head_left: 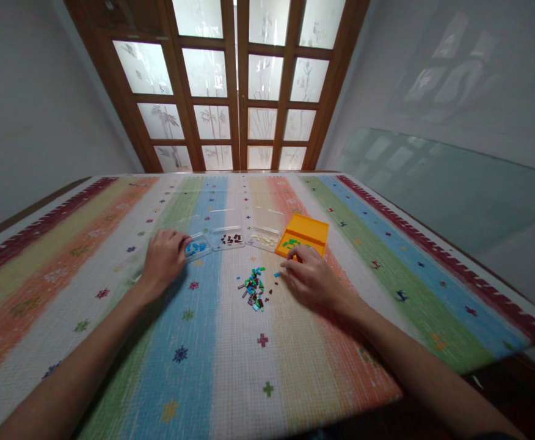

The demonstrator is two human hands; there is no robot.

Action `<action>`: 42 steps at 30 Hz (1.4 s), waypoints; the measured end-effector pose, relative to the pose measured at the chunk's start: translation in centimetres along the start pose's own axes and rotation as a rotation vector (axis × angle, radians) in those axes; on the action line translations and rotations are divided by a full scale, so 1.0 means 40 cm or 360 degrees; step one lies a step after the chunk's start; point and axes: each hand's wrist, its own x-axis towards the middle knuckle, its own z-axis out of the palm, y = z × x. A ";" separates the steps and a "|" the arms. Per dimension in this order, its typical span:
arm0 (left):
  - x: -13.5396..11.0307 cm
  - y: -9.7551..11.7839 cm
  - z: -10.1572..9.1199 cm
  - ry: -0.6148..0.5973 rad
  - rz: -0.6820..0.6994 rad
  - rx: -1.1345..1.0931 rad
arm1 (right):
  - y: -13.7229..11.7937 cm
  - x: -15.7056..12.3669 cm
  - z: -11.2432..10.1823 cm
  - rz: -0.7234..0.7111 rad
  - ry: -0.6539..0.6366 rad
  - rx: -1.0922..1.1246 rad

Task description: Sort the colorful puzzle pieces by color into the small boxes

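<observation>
My left hand is at the left edge of a clear plastic box of blue toy bricks. Its fingers are drawn together, and whatever they pinch is hidden. My right hand hovers by the front of an open orange box with green bricks inside. The right fingers are curled, their tips too small to show what is in them. Between the hands lies a loose pile of small mixed bricks, with a blue brick just left of the right fingertips.
Two more clear boxes stand in the row: one with dark brown bricks, one with cream bricks. Their clear lids stand open behind. A striped tablecloth covers the table. Wood-framed glass doors are beyond, walls at both sides.
</observation>
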 end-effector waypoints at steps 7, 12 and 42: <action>0.003 -0.026 0.004 -0.0100 -0.0025 0.0039 | 0.002 -0.003 0.000 -0.0007 -0.0023 -0.0021; -0.010 0.058 0.003 -0.0151 0.0182 -0.0390 | -0.004 -0.002 -0.001 -0.0007 -0.0054 -0.0015; 0.008 -0.066 -0.004 -0.0276 0.0046 -0.0037 | -0.014 -0.003 0.028 0.0086 -0.0360 0.0057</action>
